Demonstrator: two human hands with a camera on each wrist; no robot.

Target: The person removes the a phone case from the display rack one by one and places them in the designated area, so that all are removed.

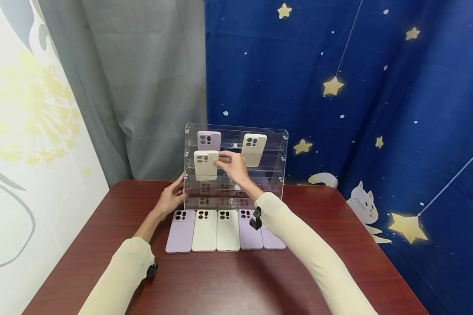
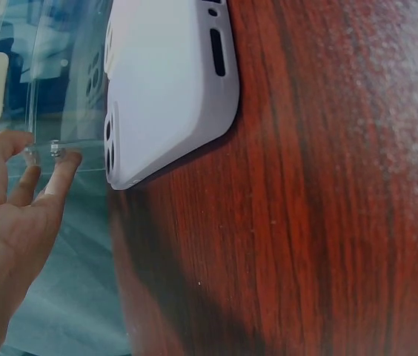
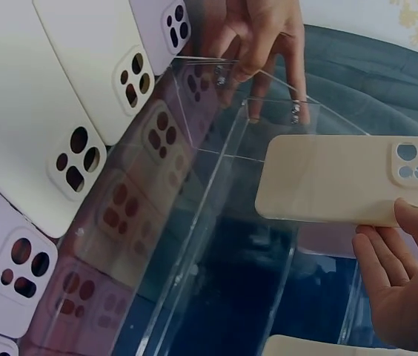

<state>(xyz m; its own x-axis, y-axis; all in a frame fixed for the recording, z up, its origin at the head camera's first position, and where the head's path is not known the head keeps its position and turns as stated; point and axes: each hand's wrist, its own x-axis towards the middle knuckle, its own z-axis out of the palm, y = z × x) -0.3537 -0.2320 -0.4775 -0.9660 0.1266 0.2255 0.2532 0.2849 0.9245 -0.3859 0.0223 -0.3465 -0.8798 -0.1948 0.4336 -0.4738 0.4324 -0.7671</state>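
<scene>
A clear acrylic display rack (image 1: 284,162) with stepped shelves stands on the table. My right hand (image 1: 234,167) pinches a cream phone case (image 1: 206,167) by its right edge, in front of the rack's left part; the right wrist view shows thumb and fingers on the case (image 3: 327,178). Whether its bottom edge touches a shelf, I cannot tell. My left hand (image 1: 169,200) holds the rack's left side panel, fingertips on both sides of its edge near the metal screws in the left wrist view. Upper shelves bear a lilac case (image 1: 210,139) and another cream case (image 1: 254,151).
Before the rack, several cases lie flat in a row: a lilac case (image 1: 180,232) at the left, cream cases (image 1: 227,232) in the middle, lilac cases (image 1: 251,235) at the right. The reddish-brown table (image 1: 205,280) ends at curtains (image 1: 154,87) behind the rack.
</scene>
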